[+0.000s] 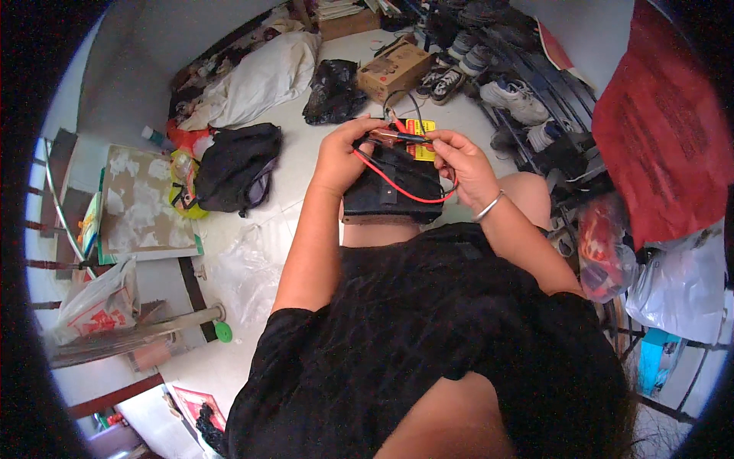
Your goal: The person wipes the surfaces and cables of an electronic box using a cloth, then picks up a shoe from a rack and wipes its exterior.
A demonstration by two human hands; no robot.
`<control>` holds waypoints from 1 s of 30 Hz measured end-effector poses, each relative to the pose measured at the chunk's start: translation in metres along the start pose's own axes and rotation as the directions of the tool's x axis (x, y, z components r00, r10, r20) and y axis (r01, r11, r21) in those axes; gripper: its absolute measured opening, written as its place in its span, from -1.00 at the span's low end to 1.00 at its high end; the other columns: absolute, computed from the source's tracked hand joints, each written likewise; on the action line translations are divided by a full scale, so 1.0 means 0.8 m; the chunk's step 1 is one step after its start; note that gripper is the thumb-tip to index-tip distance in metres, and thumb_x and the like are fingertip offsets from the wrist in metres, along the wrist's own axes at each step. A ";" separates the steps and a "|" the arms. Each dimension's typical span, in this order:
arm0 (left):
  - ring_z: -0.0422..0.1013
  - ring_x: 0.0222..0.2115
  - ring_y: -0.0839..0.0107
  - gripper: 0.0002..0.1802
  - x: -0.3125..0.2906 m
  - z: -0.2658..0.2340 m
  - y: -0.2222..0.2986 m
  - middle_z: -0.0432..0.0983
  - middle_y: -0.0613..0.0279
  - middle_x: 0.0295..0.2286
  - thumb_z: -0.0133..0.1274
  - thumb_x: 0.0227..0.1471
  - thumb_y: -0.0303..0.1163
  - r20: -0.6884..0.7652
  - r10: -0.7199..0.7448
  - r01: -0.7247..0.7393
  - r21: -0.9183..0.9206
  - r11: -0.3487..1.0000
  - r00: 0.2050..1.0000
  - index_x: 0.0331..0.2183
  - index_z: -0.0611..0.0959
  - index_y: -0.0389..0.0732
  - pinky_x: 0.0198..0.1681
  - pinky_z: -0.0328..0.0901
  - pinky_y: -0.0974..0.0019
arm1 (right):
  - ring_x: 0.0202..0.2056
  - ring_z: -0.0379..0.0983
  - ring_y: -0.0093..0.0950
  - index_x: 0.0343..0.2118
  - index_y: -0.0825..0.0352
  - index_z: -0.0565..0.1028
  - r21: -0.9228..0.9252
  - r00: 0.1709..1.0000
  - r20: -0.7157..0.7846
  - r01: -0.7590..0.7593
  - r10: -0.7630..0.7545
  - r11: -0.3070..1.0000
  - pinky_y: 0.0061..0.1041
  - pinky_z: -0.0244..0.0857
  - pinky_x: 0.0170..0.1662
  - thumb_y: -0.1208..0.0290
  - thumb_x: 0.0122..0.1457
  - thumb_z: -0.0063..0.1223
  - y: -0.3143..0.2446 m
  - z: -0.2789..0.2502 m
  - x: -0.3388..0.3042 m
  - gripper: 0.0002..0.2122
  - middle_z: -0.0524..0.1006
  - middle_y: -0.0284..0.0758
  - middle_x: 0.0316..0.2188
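My right hand (pixel 468 170) pinches a thin black test probe (pixel 413 138) whose pale metal tip points to the left hand. Closed fingers of my left hand (pixel 342 157) hold the end of a red cable (pixel 394 186); the cable loops down and across to the right hand. What else lies inside the left fingers is hidden. Under both hands, a black case (pixel 391 208) rests on my lap. A yellow label or card (pixel 422 149) shows behind the probe, beside a small red piece (pixel 398 122) and a dark wire loop.
Ahead on the floor are a cardboard box (pixel 394 70), a black plastic bag (pixel 335 92) and sneakers (pixel 447 84). A shoe rack (pixel 527 126) and red cloth (pixel 657 130) stand right. Left are a dark cloth bag (pixel 238 168), clear plastic (pixel 248 268) and a board (pixel 138 203).
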State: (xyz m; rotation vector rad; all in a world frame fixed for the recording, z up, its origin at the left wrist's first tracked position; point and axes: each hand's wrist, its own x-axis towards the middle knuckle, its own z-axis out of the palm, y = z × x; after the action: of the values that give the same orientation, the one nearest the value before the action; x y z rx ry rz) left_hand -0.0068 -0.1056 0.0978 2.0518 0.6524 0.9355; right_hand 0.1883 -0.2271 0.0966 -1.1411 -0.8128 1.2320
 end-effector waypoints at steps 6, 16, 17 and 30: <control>0.35 -0.08 0.16 -0.62 0.001 0.001 -0.005 0.52 0.09 -0.30 -0.06 -0.25 -0.69 0.001 0.066 -0.066 -0.018 0.998 0.998 -0.30 0.61 -0.20 0.08 0.15 0.24 | -0.40 0.29 -0.68 -0.28 0.36 0.47 -0.046 0.973 -0.223 0.050 -0.059 0.998 -0.71 0.18 -0.32 0.36 0.09 0.06 0.026 0.003 0.016 -0.80 0.43 -0.46 -0.42; 0.34 -0.07 0.14 -0.70 0.007 0.007 0.000 0.52 0.08 -0.29 -0.04 -0.18 -0.64 0.006 0.053 -0.053 0.093 0.994 0.999 -0.34 0.64 -0.15 0.01 0.21 0.23 | -0.12 0.32 -0.46 0.01 0.40 0.18 -0.018 0.920 -0.381 0.096 -0.096 0.995 -0.59 0.25 -0.10 0.45 0.01 0.14 0.044 -0.001 0.020 -0.49 0.26 -0.17 -0.04; 0.34 -0.06 0.14 -0.70 0.007 0.008 -0.001 0.52 0.08 -0.29 -0.04 -0.18 -0.63 0.005 0.050 -0.050 0.087 0.995 0.999 -0.34 0.64 -0.15 0.01 0.22 0.24 | -0.12 0.32 -0.46 0.01 0.40 0.18 -0.018 0.920 -0.381 0.096 -0.095 0.995 -0.59 0.25 -0.10 0.45 0.01 0.14 0.046 0.001 0.019 -0.49 0.26 -0.17 -0.04; 0.35 -0.07 0.15 -0.71 0.007 0.004 -0.013 0.52 0.08 -0.30 -0.03 -0.19 -0.66 0.011 0.064 -0.065 0.038 0.997 0.998 -0.34 0.62 -0.21 0.00 0.23 0.24 | -0.21 0.45 -0.53 -0.04 0.29 0.33 0.394 0.970 0.157 -0.232 0.184 0.889 -0.54 0.37 -0.15 0.31 0.08 0.06 0.038 -0.005 0.020 -0.62 0.50 -0.34 -0.21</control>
State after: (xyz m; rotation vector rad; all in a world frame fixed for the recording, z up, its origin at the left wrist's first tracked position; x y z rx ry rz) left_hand -0.0027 -0.0971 0.0901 2.1208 0.6058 0.9558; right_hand 0.1867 -0.2134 0.0650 -0.8308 -0.4863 1.5744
